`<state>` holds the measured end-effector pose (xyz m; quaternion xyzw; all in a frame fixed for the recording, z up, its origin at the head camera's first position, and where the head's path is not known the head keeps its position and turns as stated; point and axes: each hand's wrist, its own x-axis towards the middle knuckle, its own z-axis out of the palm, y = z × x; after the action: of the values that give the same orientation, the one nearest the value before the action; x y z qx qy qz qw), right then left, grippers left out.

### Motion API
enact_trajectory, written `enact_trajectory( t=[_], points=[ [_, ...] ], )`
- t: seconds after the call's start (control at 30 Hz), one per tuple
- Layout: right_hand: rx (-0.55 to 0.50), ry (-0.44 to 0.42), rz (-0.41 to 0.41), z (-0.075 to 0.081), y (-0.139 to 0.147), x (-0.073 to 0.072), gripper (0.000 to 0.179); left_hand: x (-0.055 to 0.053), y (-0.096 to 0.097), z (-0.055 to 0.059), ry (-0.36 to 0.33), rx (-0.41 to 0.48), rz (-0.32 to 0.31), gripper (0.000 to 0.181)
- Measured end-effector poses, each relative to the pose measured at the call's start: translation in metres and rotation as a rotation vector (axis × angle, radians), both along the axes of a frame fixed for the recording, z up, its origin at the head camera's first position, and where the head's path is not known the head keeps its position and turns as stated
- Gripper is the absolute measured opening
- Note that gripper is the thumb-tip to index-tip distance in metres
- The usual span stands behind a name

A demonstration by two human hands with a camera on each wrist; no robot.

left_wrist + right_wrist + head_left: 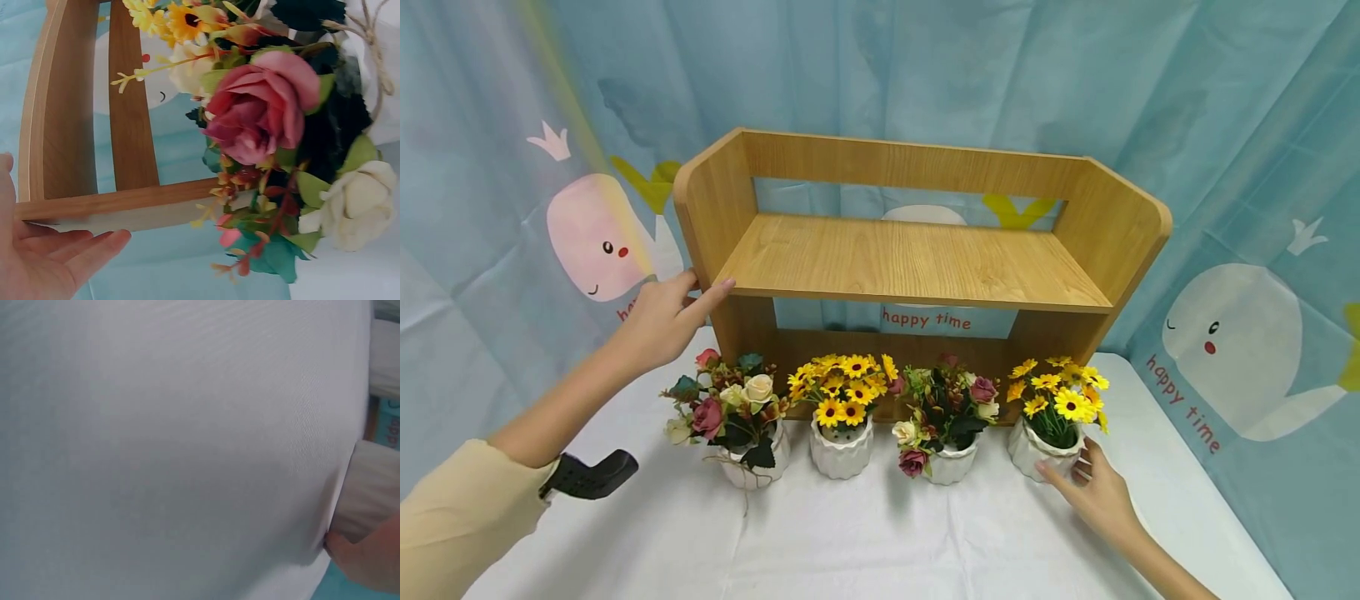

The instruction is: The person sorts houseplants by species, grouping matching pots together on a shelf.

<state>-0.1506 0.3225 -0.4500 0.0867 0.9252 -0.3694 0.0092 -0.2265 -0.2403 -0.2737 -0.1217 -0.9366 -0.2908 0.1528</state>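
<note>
Before the wooden shelf (pixel 917 258), four potted flowers (pixel 841 454) stand on the white desk (pixel 850 542), gaps separating their pots. Right hand (pixel 1103 493): grip around the rightmost sunflower pot (pixel 1033 452). Left hand (pixel 658 321): grip on the shelf's left panel (pixel 718 208), near edge. Desk surface extends nearward of the row.

Yellow, pink and cream flowers (pixel 850 390) are hiding much of the lower tier of the light-brown wooden two-tier shelf (pixel 917 262). The rightmost white ridged pot (pixel 1041 454) is concealing some fingertips of the person's right hand (pixel 1099 497), whose forearm is running past the bottom edge. In the left wrist view, picture edges are cutting the left hand (pixel 47 265) and the white twine-tied pot (pixel 752 473). In the right wrist view, the white cloth-covered desk (pixel 187 456) is blurring, and the right edge is cropping the right hand.
</note>
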Motion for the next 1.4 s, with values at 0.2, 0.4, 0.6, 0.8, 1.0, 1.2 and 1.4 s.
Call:
enact_trajectory(
  t=[0.2,0.4,0.6,0.8,1.0,1.2,1.4],
  points=[
    [-0.034,-0.003,-0.062,-0.002,-0.006,-0.004,0.110,-0.004,0.005,0.006,0.019,0.028,0.038,0.067],
    [-0.076,0.029,-0.067,-0.005,-0.013,-0.004,0.105,-0.007,0.011,0.009,0.057,0.044,0.093,0.054],
    [-0.093,0.080,-0.090,-0.008,-0.018,-0.002,0.110,-0.007,0.014,0.010,0.032,0.046,0.129,0.051],
    [-0.133,0.173,-0.136,-0.012,-0.022,0.002,0.108,-0.008,0.015,0.011,0.039,0.040,0.132,0.050],
    [-0.173,0.249,-0.183,-0.014,-0.026,0.004,0.104,-0.008,0.015,0.011,0.022,0.047,0.142,0.052],
    [-0.185,0.336,-0.195,-0.017,-0.028,0.004,0.088,-0.008,0.014,0.012,0.013,0.048,0.145,0.053],
    [-0.191,0.353,-0.173,-0.016,-0.025,0.006,0.074,-0.008,0.014,0.013,0.003,0.047,0.136,0.054]
  ],
)
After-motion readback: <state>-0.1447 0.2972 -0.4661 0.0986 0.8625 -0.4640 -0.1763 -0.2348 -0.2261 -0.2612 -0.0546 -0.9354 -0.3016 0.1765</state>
